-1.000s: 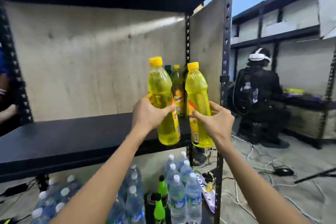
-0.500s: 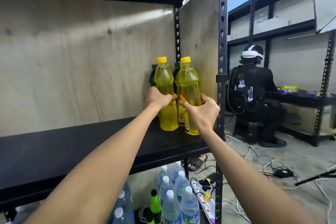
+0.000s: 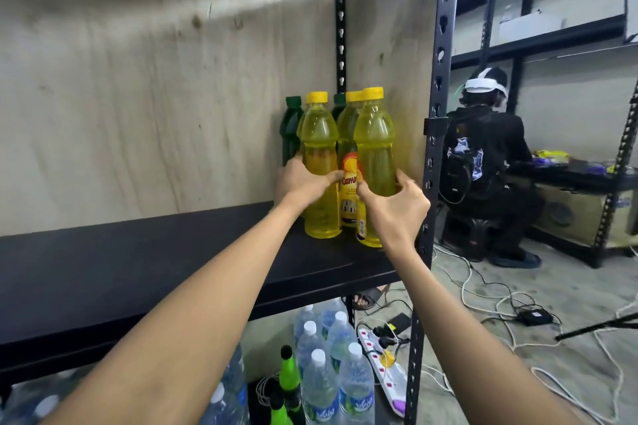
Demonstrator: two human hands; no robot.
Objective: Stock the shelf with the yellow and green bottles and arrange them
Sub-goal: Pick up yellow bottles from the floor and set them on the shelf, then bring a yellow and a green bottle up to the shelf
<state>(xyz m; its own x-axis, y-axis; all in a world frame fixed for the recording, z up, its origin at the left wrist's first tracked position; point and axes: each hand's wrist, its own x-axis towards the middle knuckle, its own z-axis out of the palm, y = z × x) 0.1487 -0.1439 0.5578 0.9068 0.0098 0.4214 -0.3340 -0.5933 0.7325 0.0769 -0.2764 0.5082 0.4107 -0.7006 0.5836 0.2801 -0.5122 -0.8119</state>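
Two yellow bottles stand upright at the right end of the black shelf (image 3: 138, 266). My left hand (image 3: 303, 181) grips the left yellow bottle (image 3: 319, 148) at its middle. My right hand (image 3: 397, 207) grips the right yellow bottle (image 3: 374, 145) low on its body. Between and behind them stands another yellow bottle (image 3: 348, 162) with a red and yellow label. Two dark green bottles (image 3: 290, 128) stand at the back against the plywood wall, partly hidden.
A black perforated upright post (image 3: 436, 114) stands just right of my right hand. Under the shelf are several clear water bottles (image 3: 328, 373) and bright green bottles (image 3: 288, 373). A power strip (image 3: 379, 362) and cables lie on the floor. A person (image 3: 483, 162) sits at right.
Both hands carried the two yellow bottles from in front of the shelf onto it and pushed them back toward the rear bottles. The camera moved closer.
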